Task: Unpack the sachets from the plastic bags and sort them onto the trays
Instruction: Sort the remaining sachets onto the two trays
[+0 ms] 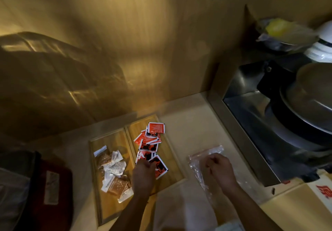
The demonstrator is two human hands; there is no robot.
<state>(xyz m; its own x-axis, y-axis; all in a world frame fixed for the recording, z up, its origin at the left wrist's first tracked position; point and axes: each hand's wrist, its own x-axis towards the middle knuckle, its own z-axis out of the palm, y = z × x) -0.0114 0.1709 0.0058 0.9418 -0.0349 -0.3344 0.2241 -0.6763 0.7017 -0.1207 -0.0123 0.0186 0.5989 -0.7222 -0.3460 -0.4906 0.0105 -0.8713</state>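
Two wooden trays lie side by side on a pale surface [188, 123], their long edges touching. The left tray [107, 207] holds a loose heap of white and brown sachets [113, 169]. The right tray [173, 160] holds the red sachets [150, 141], overlapping in a ragged line from its far end toward the near end. The left hand [143, 173] is over the near end of the right tray, its fingers curled down onto the nearest red sachets. Whether they actually grip one cannot be told, since the knuckles hide the tips. The right hand [220, 168] is well to the right of the trays, its fingers bent and closed on a clear plastic bag [208, 152], which lies crumpled on the surface under and around the hand. The bag looks flat, and its contents cannot be made out. Farther right is a steel sink [251, 123] with a large metal lid [309, 94] in it. A dark red pouch [53, 185] lies at the left edge.
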